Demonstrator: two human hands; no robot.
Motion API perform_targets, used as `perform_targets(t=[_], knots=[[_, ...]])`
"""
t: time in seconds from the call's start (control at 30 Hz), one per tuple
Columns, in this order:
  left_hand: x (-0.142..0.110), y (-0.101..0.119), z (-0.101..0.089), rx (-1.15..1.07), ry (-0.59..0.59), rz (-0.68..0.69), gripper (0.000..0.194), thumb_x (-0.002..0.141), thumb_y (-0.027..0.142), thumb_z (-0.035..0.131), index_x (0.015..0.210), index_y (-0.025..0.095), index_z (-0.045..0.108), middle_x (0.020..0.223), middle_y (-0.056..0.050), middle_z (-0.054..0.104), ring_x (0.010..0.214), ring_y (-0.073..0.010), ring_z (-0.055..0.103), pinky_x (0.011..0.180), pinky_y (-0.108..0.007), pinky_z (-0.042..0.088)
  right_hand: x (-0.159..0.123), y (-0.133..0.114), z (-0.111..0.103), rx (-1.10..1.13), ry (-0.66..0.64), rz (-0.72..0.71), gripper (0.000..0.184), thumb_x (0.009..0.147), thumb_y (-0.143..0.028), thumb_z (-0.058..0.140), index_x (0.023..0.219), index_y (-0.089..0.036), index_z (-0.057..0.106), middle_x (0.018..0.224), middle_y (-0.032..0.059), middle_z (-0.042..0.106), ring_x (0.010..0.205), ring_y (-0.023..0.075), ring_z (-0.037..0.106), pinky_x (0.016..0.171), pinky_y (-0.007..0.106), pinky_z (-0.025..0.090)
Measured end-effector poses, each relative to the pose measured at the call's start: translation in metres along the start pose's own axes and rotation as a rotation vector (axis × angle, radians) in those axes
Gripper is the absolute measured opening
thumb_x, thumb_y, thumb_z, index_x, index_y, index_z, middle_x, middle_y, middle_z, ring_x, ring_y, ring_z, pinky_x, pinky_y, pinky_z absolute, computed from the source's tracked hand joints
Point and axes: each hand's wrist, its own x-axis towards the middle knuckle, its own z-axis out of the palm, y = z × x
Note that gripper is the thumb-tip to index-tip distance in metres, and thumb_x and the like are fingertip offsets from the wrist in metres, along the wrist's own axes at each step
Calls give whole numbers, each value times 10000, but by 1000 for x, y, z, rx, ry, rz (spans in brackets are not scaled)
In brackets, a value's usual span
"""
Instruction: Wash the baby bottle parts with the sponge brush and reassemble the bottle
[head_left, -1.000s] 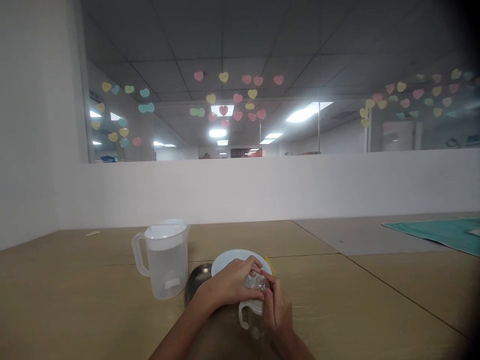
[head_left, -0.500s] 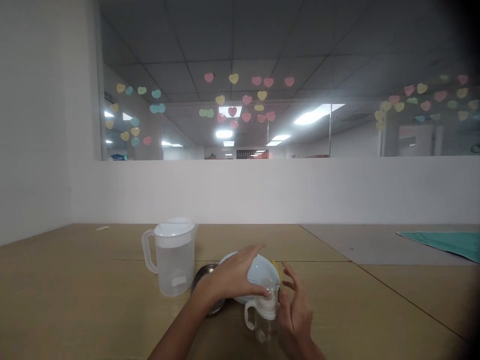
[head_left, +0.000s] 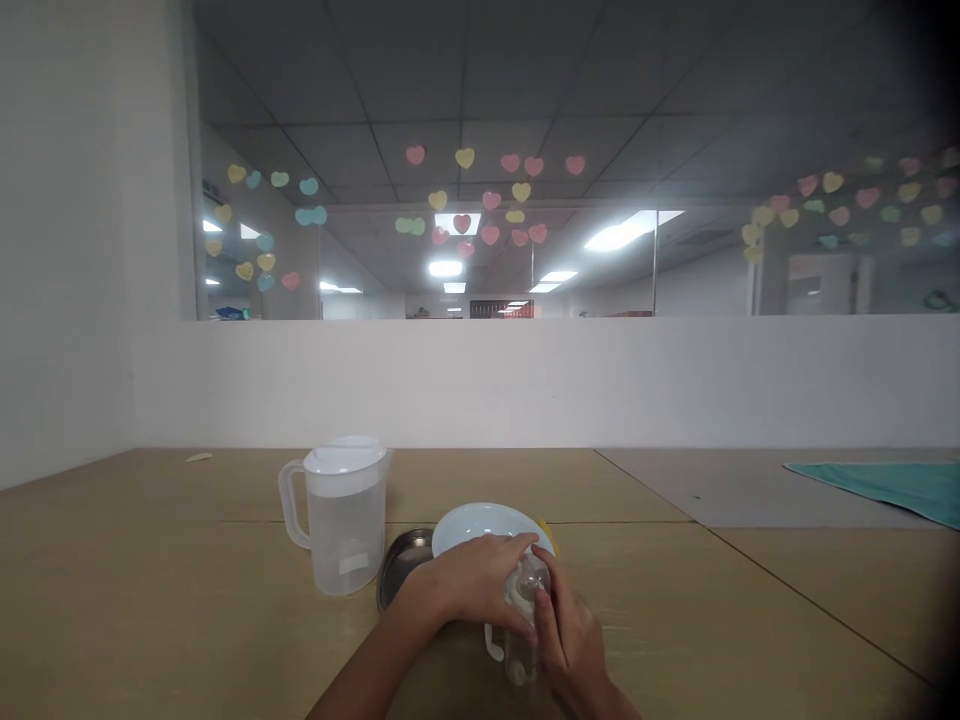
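Note:
A clear baby bottle point(head_left: 519, 655) with a white side handle and a clear domed cap point(head_left: 533, 573) stands near the front of the table. My left hand point(head_left: 480, 578) is closed round its upper part from the left, fingers behind the cap and thumb in front. From the right, my right hand point(head_left: 571, 628) grips the same bottle, its fingertips against the cap and side. The hands cover most of the collar and the second side. A pale blue bowl point(head_left: 469, 522) sits right behind them, partly hidden by my left hand.
A lidded, translucent pitcher point(head_left: 346, 530) stands to the left, beside a round metal dish point(head_left: 401, 562). Something yellow point(head_left: 547, 530) shows at the bowl's right edge. A green cloth point(head_left: 885, 490) lies far right. Behind the table point(head_left: 187, 600) rises a white wall point(head_left: 450, 385) with windows.
Both hands, held loosely apart around the bottle before, have closed in on its cap and upper part. My right hand has moved left onto the bottle.

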Motion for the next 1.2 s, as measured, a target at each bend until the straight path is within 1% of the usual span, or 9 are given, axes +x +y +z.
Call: perform_targets(t=[0.1,0.2,0.37,0.57,0.67,0.77,0.9,1.07,1.2], knots=[[3,-1,4,42,36,3,678,660,425,641,1270,213,434,1223,-72,539,1123,-275,485,907,-345,395,0,-2,1,28,-38,47,391,911,-356,281,1207,-171,456,960,98,680,766,205,671,625,297,528],[6,-2,6,88,58,3,612,676,388,636,1231,194,464,1184,-84,561,1094,-273,504,880,-339,414,1,-3,1,69,-55,85,389,910,-356,282,1214,-174,443,974,90,679,776,199,673,630,285,529],[6,4,6,163,51,0,557,679,361,650,1181,183,486,1076,-91,610,978,-265,569,789,-319,454,4,-3,0,107,-52,108,350,911,-367,284,1158,-189,457,949,72,677,746,182,668,605,264,513],[5,18,10,293,37,-14,564,734,258,623,1249,160,416,1121,-124,594,1016,-274,560,838,-334,445,2,-6,1,101,-47,155,350,912,-389,279,1144,-177,433,704,22,640,561,174,620,516,266,472],[4,25,10,370,36,-34,527,746,209,609,1234,124,430,1083,-142,604,977,-285,571,798,-346,466,2,-7,2,102,-28,146,363,908,-409,284,1142,-171,426,691,16,631,561,180,623,516,270,473],[3,31,10,409,44,-51,510,748,183,600,1225,106,441,1069,-154,602,960,-293,572,774,-357,475,3,-7,2,114,-24,139,381,902,-432,287,1145,-175,430,748,36,648,598,190,639,530,276,486],[2,28,8,339,48,-43,496,746,204,585,1217,130,450,1089,-147,594,988,-290,563,805,-356,460,3,-7,1,121,-28,154,375,900,-434,289,1142,-188,438,759,33,658,599,193,644,527,276,485],[1,15,3,151,35,-41,497,770,380,552,1218,181,470,1140,-114,580,1036,-282,541,860,-360,428,3,-6,2,136,-34,202,353,911,-400,292,1139,-167,427,610,-16,586,502,167,592,484,256,448],[-2,9,-6,35,83,-52,518,793,465,505,1234,193,472,1197,-103,550,1086,-272,505,899,-359,399,3,-4,2,145,-26,179,329,915,-376,284,1133,-168,417,650,-6,593,540,161,599,506,251,449]])
